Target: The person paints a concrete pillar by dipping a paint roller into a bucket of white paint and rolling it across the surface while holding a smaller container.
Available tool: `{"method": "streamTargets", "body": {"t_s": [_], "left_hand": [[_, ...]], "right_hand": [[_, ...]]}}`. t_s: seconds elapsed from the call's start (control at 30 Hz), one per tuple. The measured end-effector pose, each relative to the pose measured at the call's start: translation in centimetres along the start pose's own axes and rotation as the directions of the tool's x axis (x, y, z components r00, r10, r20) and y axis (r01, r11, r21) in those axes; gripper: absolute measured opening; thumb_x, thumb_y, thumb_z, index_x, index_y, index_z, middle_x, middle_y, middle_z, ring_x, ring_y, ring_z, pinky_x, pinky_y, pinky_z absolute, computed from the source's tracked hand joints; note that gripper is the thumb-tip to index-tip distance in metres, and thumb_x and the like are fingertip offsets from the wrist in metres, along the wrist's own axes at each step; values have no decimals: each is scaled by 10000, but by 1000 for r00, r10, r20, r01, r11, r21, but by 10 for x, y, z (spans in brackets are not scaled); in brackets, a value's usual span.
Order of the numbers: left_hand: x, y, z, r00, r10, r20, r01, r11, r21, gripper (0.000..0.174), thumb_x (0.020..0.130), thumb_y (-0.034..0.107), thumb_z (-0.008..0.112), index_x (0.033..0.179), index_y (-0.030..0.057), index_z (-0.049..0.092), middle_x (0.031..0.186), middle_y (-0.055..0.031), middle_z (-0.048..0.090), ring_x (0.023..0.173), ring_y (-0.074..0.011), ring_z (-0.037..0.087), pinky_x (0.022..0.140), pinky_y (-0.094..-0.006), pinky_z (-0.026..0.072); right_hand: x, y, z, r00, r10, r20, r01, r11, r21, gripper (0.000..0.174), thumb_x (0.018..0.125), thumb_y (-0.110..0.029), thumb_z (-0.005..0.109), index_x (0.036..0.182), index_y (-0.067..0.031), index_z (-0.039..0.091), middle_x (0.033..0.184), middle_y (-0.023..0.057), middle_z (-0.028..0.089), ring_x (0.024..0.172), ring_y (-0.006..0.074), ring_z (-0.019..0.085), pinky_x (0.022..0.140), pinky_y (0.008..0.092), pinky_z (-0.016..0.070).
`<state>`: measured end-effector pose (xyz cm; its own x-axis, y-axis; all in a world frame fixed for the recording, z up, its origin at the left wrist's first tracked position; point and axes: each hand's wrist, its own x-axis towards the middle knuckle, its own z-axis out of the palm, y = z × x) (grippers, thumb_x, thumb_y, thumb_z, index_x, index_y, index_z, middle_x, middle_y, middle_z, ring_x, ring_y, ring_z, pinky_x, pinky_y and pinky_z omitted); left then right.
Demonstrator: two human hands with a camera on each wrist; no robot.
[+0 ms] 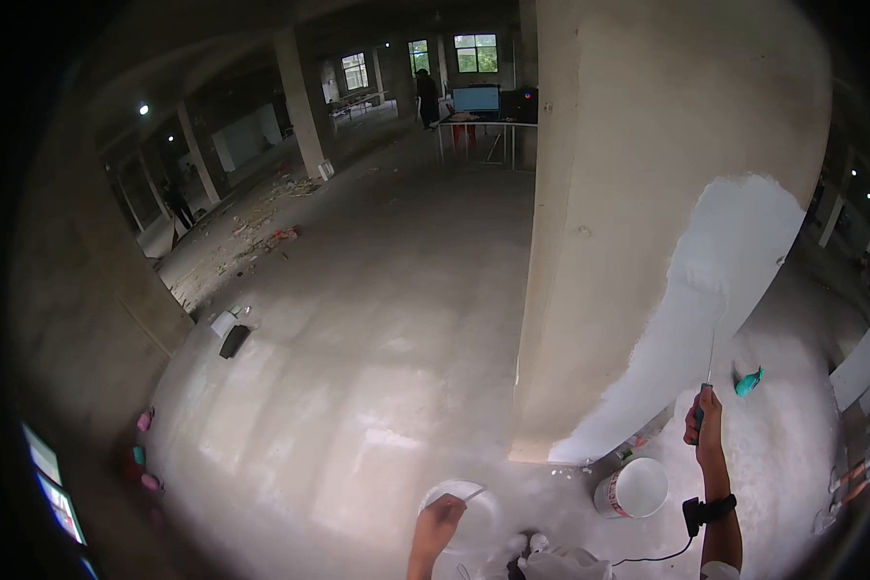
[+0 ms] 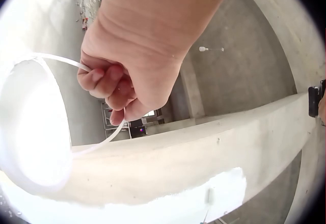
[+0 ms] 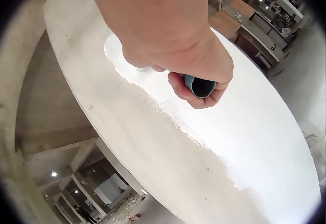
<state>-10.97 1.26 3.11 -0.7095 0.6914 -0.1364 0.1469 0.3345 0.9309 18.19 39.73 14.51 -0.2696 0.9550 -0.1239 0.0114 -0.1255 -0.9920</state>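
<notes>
My left hand (image 1: 439, 522) grips the thin white handle (image 2: 104, 142) of a white bucket (image 1: 493, 517), its fingers curled round it. Bright light washes out the bucket's inside in the left wrist view. With my right hand (image 1: 708, 421) I hold a paint roller (image 2: 209, 196) by its dark teal grip (image 3: 200, 85). The pale roller lies over wet white paint (image 1: 735, 227) on a beige pillar (image 1: 590, 232). In the right wrist view my forearm and hand hide most of the roller head.
A second white bucket (image 1: 631, 488) stands on the floor near the pillar's foot. A teal object (image 1: 748, 382) lies right of the pillar. Farther off are a table with a monitor (image 1: 477, 99), a standing person (image 1: 427, 99) and rubble (image 1: 251, 232). A dark object (image 1: 234, 340) lies at left.
</notes>
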Motion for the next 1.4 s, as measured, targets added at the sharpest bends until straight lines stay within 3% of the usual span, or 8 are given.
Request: {"method": "streamTargets", "body": {"t_s": [0.27, 0.5, 0.67, 0.77, 0.87, 1.07, 1.23, 1.4], "left_hand": [[-5, 14, 17, 997, 62, -41, -60, 997, 44, 206, 966, 221, 560, 972, 29, 633, 837, -115, 687, 772, -205, 656, 723, -307, 493], [-19, 63, 39, 990, -133, -44, 134, 991, 7, 152, 961, 153, 580, 1013, 15, 615, 803, -65, 651, 736, -106, 587, 685, -257, 466], [-26, 72, 55, 990, -78, -121, 90, 992, 92, 166, 954, 161, 594, 1009, 9, 627, 752, -50, 630, 671, -91, 535, 621, -260, 437], [-31, 77, 66, 988, -68, -141, 90, 984, 153, 172, 948, 168, 603, 998, 6, 632, 730, -58, 624, 653, -94, 530, 608, -265, 435], [-35, 87, 80, 987, -52, -153, 79, 981, 175, 178, 944, 173, 608, 993, 4, 635, 719, -70, 620, 643, -101, 531, 609, -270, 442], [-47, 97, 101, 992, -43, -119, 68, 974, 215, 187, 945, 177, 605, 989, -1, 639, 761, -77, 631, 672, -118, 552, 659, -264, 466], [-50, 107, 115, 992, -12, -126, 28, 992, 124, 163, 943, 117, 569, 960, -34, 626, 788, -78, 629, 713, -102, 542, 682, -261, 460], [-47, 100, 129, 976, -77, -204, 103, 987, 124, 158, 922, 98, 546, 860, -22, 627, 674, 5, 519, 618, -53, 428, 552, -229, 330]], "right_hand": [[8, 89, -1, 998, 65, -26, -66, 997, -44, 428, 1021, -485, 388, 776, -137, 422, 530, -41, 330, 340, 56, 270, 288, 228, 216], [18, 165, -6, 993, 107, -45, -111, 989, -101, 399, 1024, -449, 404, 797, -123, 442, 556, -59, 309, 363, 51, 297, 279, 228, 224], [22, 233, -18, 972, 236, -10, -236, 972, -15, 400, 1020, -461, 410, 833, -115, 483, 528, -27, 362, 344, 70, 303, 261, 251, 220], [20, 244, -23, 984, 174, -36, -177, 964, -197, 401, 1014, -433, 454, 843, -77, 526, 555, -25, 390, 371, 78, 357, 291, 264, 240], [40, 317, -48, 967, 250, -51, -256, 952, -166, 419, 1003, -431, 485, 800, -65, 516, 558, -23, 401, 375, 87, 366, 308, 285, 258], [26, 299, -68, 951, 310, -18, -307, 928, -210, 416, 980, -443, 518, 775, -81, 510, 543, -31, 382, 362, 85, 342, 308, 281, 254], [11, 266, -107, 902, 432, 14, -430, 900, -64, 410, 960, -486, 525, 743, -142, 476, 505, -62, 336, 348, 59, 317, 278, 252, 241], [22, 238, -144, 923, 384, -29, -386, 921, -60, 478, 948, -530, 536, 733, -109, 460, 499, -44, 367, 331, 60, 314, 287, 254, 247]]}}
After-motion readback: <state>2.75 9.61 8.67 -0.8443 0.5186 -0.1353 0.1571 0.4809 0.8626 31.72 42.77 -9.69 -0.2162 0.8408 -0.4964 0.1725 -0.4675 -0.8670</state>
